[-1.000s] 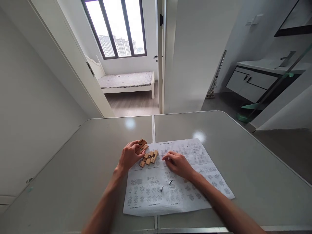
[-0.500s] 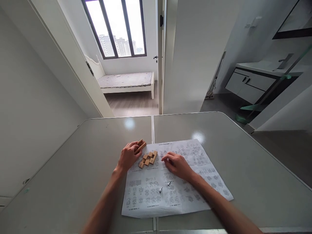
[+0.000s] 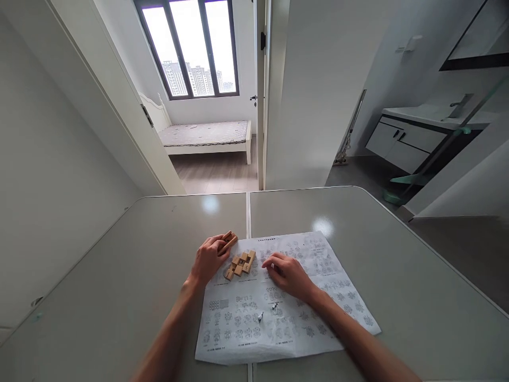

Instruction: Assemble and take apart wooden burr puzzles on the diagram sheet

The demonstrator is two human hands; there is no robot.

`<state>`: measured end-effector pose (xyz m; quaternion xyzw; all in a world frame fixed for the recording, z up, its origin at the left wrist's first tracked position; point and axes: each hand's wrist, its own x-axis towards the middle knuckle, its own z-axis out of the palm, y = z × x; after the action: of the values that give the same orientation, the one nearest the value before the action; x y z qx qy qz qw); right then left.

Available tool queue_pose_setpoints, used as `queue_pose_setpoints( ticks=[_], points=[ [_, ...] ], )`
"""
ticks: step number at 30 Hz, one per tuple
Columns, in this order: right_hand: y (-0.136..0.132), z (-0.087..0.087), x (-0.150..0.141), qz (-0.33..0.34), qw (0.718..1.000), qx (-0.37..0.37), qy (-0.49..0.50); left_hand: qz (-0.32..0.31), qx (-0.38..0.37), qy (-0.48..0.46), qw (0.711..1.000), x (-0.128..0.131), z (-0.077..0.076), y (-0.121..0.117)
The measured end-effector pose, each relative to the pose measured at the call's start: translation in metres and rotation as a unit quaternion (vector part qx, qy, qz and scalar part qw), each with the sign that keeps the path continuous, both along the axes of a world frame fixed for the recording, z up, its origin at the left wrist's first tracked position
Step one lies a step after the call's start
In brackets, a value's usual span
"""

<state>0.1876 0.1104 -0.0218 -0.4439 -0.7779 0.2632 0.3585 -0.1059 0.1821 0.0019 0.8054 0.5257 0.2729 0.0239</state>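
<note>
My left hand [image 3: 207, 259] is closed around some notched wooden puzzle pieces [image 3: 228, 241] at the upper left corner of the paper sheet. Beside it lies a cluster of light wooden blocks [image 3: 240, 264], fitted together in a stepped pattern on the paper. My right hand [image 3: 289, 275] rests on the sheet to the right of this cluster, not touching it. Its fingers are loosely bent, with nothing visible between them. Beneath both is a large white printed sheet [image 3: 230, 339] covered in small diagrams. Two small dark-and-silver bits [image 3: 260, 317] lie on its lower middle, too small to name.
The sheet lies on a grey-green table [image 3: 131, 254] with a seam [image 3: 248, 217] down its middle. Beyond the far edge are a doorway, a bed [image 3: 210, 135] and a window [image 3: 191, 50]. A washbasin cabinet [image 3: 409, 135] stands at the right.
The whole scene sits slightly lower in the picture as the camera tilts up a little. Both hands stay nearly in place; the left one still holds the wooden puzzle pieces.
</note>
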Motion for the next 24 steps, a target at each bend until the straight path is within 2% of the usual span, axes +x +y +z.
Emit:
queue_pose_setpoints(
  ticks=[8,24],
  points=[
    [0.0002,0.0008,-0.0013,-0.002,1.0,-0.005,0.0,-0.008,-0.016,0.011,1.0,-0.0003,0.0078,-0.0017],
    [-0.0014,0.0053,-0.0014,0.002,1.0,-0.019,0.011,0.002,0.001,0.016,1.0,0.0041,0.0079,-0.005]
  ],
)
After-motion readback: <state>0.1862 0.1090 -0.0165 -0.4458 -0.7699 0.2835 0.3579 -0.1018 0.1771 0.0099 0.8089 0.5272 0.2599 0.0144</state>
